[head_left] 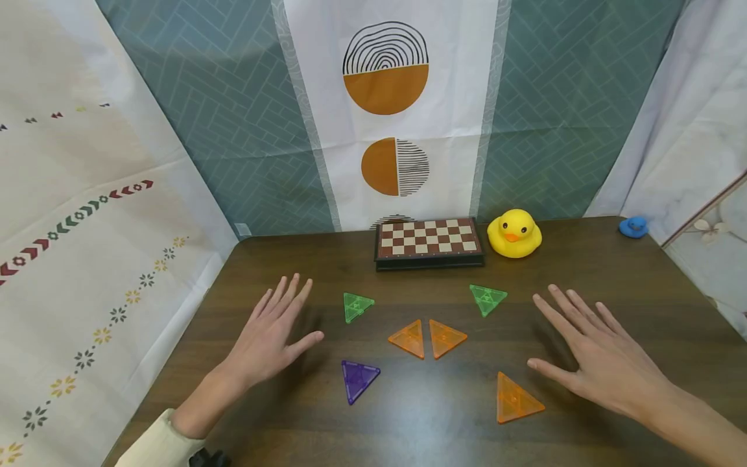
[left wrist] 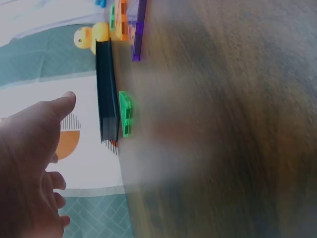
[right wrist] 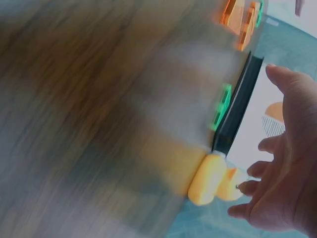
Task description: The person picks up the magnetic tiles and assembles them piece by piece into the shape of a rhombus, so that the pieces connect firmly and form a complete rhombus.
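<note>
Fingers of the left hand (head_left: 265, 340) are spread apart, nothing gripped. Near its thumb, left green triangle (head_left: 357, 307) and purple triangle (head_left: 358, 381) are laid flat on the wooden table (head_left: 432, 421). Translucent plastic is assumed throughout: light, stiff, slick-faced, likely to be skidded if pushed from above; magnets in the rims can be suspected, so close neighbours may be snapped together. Opposite borders are best pinched; not much force should be needed, though corners might be chipped by a drop.

Mid-table, left orange triangle (head_left: 410, 338) and right orange triangle (head_left: 446, 338) are set with straight edges facing, narrow gap between, not touching. Outer points are best grasped there, so the partner isn't nudged. Behind them a chessboard (head_left: 430, 240) is placed.

Right green triangle (head_left: 487, 299) is laid in front of the yellow duck (head_left: 514, 235). Front orange triangle (head_left: 516, 399) is placed nearer the person; its right-hand point is judged handiest. Right hand (head_left: 601, 353) is held just beside it, fingers apart, nothing gripped
</note>
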Action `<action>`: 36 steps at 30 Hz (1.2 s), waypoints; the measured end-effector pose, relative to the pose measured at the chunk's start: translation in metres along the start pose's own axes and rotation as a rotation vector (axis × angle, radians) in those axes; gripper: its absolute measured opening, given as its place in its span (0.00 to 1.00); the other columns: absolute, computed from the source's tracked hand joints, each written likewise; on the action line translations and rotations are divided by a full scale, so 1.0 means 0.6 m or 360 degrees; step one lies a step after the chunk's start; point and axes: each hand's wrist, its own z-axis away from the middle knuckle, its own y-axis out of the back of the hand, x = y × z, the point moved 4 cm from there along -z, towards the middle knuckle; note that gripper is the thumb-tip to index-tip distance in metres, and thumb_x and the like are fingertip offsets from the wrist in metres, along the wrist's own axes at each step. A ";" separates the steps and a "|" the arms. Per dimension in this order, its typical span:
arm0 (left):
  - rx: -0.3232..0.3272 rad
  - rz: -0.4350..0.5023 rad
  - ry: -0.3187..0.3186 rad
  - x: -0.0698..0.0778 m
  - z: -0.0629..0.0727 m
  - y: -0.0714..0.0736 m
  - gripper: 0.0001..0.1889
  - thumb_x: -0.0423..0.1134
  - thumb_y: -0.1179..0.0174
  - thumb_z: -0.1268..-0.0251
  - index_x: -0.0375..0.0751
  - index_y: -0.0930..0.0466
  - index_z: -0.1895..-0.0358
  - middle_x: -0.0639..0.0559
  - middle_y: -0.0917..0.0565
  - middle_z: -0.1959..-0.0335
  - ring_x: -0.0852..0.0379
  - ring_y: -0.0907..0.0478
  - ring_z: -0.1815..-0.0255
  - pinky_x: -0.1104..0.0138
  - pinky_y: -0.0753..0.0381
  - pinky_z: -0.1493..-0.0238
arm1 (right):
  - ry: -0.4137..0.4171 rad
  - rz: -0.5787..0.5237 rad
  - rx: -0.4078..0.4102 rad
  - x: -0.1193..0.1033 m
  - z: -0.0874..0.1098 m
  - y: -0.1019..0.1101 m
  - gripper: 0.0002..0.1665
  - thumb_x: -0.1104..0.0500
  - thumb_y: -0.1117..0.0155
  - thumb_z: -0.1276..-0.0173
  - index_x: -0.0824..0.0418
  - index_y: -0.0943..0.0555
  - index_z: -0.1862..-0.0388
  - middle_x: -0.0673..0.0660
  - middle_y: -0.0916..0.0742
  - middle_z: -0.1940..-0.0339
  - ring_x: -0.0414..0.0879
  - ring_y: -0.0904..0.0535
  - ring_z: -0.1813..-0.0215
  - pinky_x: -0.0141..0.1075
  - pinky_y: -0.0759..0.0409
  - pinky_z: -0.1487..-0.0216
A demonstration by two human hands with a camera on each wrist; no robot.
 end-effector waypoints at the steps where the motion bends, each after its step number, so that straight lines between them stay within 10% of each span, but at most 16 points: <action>1: -0.0001 0.0031 -0.0002 0.001 -0.003 -0.001 0.52 0.65 0.37 0.26 0.49 0.56 0.11 0.45 0.55 0.12 0.43 0.61 0.12 0.43 0.59 0.16 | 0.0017 -0.0015 -0.0005 -0.005 -0.003 -0.001 0.64 0.27 0.28 0.35 0.53 0.45 0.11 0.66 0.39 0.14 0.71 0.41 0.18 0.62 0.65 0.17; 15: -0.0005 0.0556 0.0063 0.001 -0.045 -0.020 0.52 0.48 0.28 0.28 0.39 0.55 0.13 0.43 0.49 0.13 0.38 0.47 0.15 0.37 0.41 0.22 | 0.0179 -0.0361 -0.0039 -0.083 -0.062 -0.021 0.64 0.33 0.23 0.35 0.50 0.46 0.11 0.55 0.40 0.12 0.64 0.38 0.17 0.62 0.37 0.22; 36: -0.0166 0.0971 0.0279 -0.009 -0.111 -0.075 0.49 0.44 0.25 0.31 0.38 0.45 0.15 0.37 0.39 0.16 0.32 0.37 0.20 0.41 0.33 0.25 | 0.0098 -0.1000 -0.0211 -0.152 -0.137 -0.080 0.58 0.42 0.14 0.41 0.58 0.33 0.18 0.61 0.26 0.21 0.63 0.28 0.24 0.66 0.26 0.32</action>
